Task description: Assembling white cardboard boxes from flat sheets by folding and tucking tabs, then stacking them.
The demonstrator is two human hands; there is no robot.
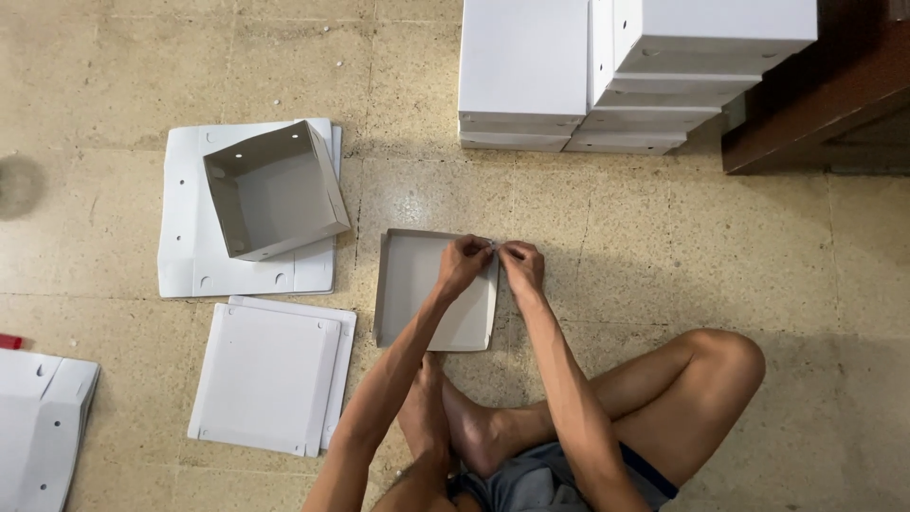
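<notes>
Head view: left hand (462,262) and right hand (521,264) pinch the far right corner of a half-folded white box tray (417,284) on the floor; finished boxes (607,71) stacked beyond, flat blanks (270,374) remain.

The far right corner of the shallow grey cardboard tray (417,284) is hidden by the fingers of both hands. The stacked white cardboard boxes (626,66) and the flat white blanks (38,417) are cut off by the edges.
</notes>
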